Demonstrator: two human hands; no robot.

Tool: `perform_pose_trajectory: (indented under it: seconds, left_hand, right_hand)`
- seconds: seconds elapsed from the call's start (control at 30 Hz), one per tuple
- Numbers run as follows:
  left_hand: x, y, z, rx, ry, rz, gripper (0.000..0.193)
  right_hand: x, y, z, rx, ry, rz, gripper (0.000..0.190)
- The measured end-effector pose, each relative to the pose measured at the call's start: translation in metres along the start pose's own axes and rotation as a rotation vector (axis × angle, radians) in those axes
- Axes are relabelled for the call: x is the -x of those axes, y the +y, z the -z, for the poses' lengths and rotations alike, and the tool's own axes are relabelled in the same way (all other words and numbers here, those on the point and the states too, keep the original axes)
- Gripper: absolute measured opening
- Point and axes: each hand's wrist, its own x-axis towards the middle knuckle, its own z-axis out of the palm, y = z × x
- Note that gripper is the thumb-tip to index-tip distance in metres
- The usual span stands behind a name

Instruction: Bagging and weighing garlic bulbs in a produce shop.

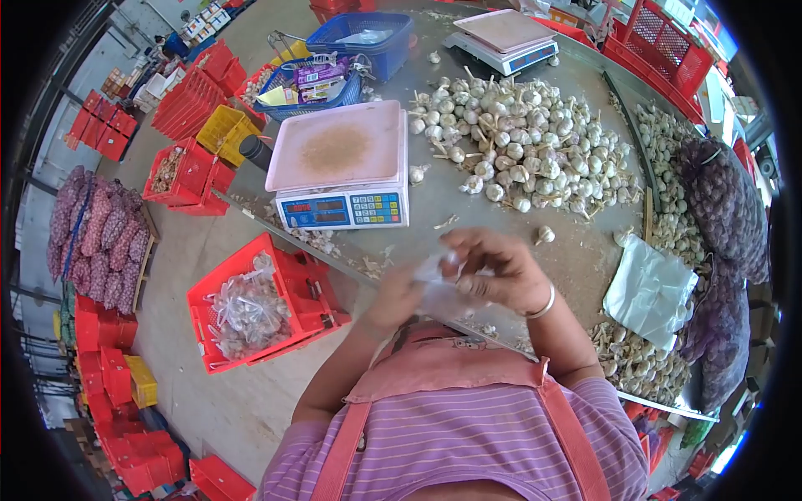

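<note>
A clear plastic bag (438, 289) is held in front of my apron at the table's near edge, blurred by motion. My left hand (398, 294) grips its left side. My right hand (498, 269), with a light bangle on the wrist, has its curled fingers on the bag's upper right part. What the bag contains cannot be made out. Beyond my hands a large heap of garlic bulbs (526, 141) lies on the metal table (501, 232). One loose garlic bulb (545, 234) sits just past my right hand.
A digital scale (341, 166) with a dusty pan stands ahead left; a second scale (504, 41) is farther back. A red crate (250, 307) of bagged garlic is at left. Plastic bags (651, 291) and mesh sacks (723, 206) lie right. Blue baskets (360, 44) stand behind.
</note>
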Motion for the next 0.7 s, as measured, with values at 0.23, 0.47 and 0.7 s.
perform_pose_trajectory:
  seconds: [0.23,0.47,0.7]
  left_hand:
    - [0.091,-0.009,0.164,-0.253,0.646,0.206,0.020]
    - [0.118,-0.097,0.266,-0.963,0.361,0.450,0.042]
    - [-0.059,-0.066,0.087,-0.262,-0.067,-0.060,0.024]
  right_hand:
    - [0.042,0.102,0.105,1.252,0.531,-0.496,0.060]
    - [0.083,0.165,0.145,1.192,0.685,-0.917,0.055]
    - [0.058,0.189,0.150,0.946,1.092,-0.860,0.036]
